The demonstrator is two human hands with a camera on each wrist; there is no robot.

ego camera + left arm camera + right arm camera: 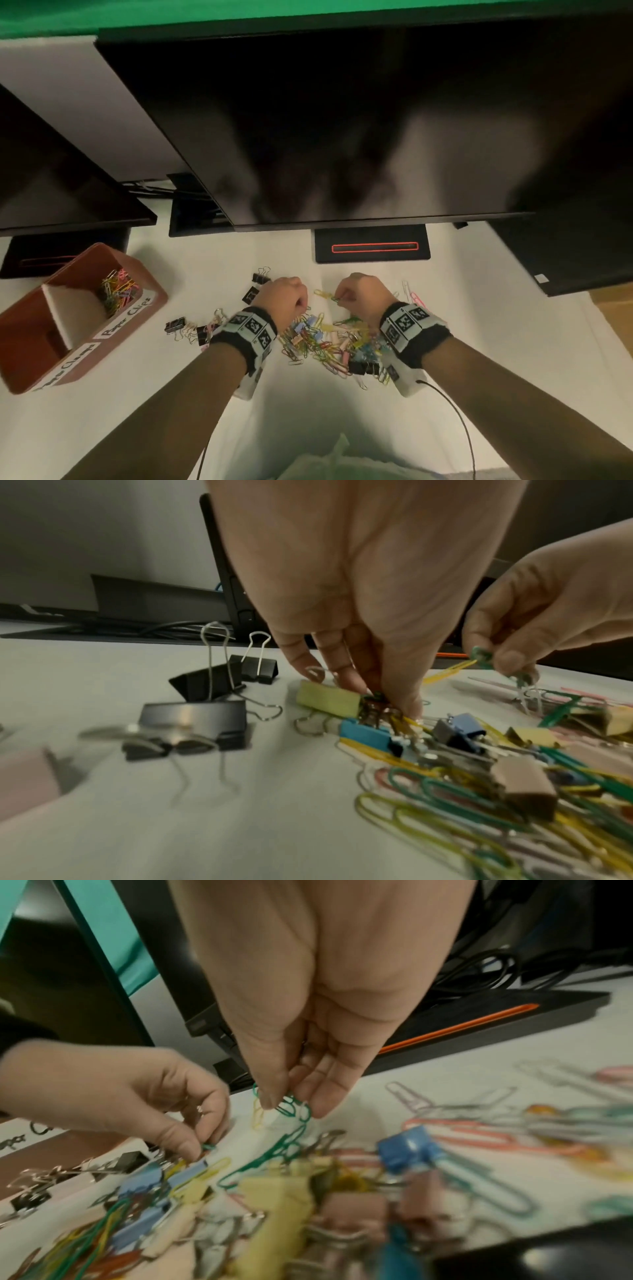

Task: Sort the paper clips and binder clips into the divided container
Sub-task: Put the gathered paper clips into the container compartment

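A mixed pile of coloured paper clips and binder clips [329, 339] lies on the white table between my wrists. My left hand [286, 294] hovers at the pile's far left edge, its fingertips [383, 696] pinching a small bunch of paper clips beside a yellow binder clip [327, 702]. My right hand [361, 291] pinches green paper clips [291, 1107] just above the table at the pile's far edge. The brown divided container [144, 274] stands at the left; its far compartment holds paper clips [118, 291], the near one looks empty.
Black binder clips [255, 286] lie scattered left of the pile, more near my left wrist [181, 327]. A large dark monitor [342, 120] overhangs the back of the table on its stand [371, 245]. A second monitor sits at the left. A cable trails from my right wrist.
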